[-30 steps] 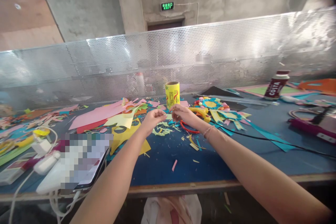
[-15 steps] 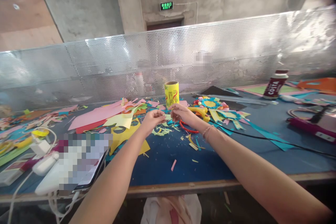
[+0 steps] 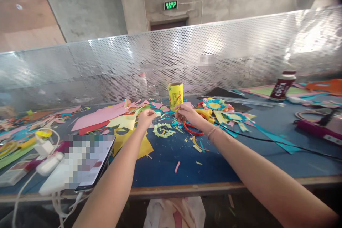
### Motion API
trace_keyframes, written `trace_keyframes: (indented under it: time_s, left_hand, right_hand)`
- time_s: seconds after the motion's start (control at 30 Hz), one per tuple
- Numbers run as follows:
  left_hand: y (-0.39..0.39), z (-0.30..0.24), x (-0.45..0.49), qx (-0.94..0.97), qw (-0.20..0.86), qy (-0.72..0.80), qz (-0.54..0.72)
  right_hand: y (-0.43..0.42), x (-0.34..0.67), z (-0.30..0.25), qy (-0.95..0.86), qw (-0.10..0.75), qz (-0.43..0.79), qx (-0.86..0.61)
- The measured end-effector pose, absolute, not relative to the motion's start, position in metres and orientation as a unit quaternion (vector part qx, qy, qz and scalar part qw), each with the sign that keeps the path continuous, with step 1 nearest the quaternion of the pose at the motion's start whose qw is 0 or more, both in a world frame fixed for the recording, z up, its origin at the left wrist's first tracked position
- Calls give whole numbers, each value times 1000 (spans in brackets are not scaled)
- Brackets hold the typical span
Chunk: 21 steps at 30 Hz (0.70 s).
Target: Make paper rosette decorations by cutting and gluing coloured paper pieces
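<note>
My left hand (image 3: 146, 117) is closed in a pinch on a small pale yellow-green paper piece (image 3: 158, 114). To its right, my right hand (image 3: 185, 113) hovers with bent fingers a little apart, and I see nothing held in it. Just behind the right hand stands a yellow printed tube (image 3: 175, 94), upright and open at the top. Red-handled scissors (image 3: 193, 129) lie beneath the right wrist, partly covered. On the table between and below both hands is a loose ring of pale green paper scraps (image 3: 163, 130).
Coloured paper sheets (image 3: 100, 117) and scraps spread across the left and back. A blue and yellow paper wreath (image 3: 214, 104) lies right of the tube. A phone (image 3: 103, 160) with cables is at front left; a brown bottle (image 3: 283, 87) stands at right. A black cable (image 3: 267, 143) crosses the table.
My hands have moved apart. The left hand has drawn left with the paper piece, while the right hand has let go of it and stayed near the tube.
</note>
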State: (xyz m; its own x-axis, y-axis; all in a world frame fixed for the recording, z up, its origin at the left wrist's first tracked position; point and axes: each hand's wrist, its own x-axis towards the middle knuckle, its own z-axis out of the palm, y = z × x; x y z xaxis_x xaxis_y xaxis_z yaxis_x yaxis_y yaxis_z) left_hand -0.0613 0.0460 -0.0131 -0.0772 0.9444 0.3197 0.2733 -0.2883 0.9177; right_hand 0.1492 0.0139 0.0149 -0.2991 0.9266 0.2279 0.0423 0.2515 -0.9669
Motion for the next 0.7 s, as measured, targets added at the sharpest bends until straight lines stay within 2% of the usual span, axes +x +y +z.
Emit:
trace_keyframes:
  time_s: [0.2, 0.37, 0.53, 0.7]
  left_hand:
    - [48, -12, -71, 608, 318, 567, 456]
    - [51, -12, -81, 619, 271, 634, 377]
    - [47, -7, -89, 654, 161, 679, 294]
    - [35, 2, -92, 649, 64, 709, 270]
  right_hand:
    - [17, 149, 12, -664, 438, 479, -372]
    - [19, 150, 8, -687, 421, 459, -374]
    - [19, 150, 7, -708, 415, 427, -380]
    - [14, 150, 12, -722, 408, 370, -418]
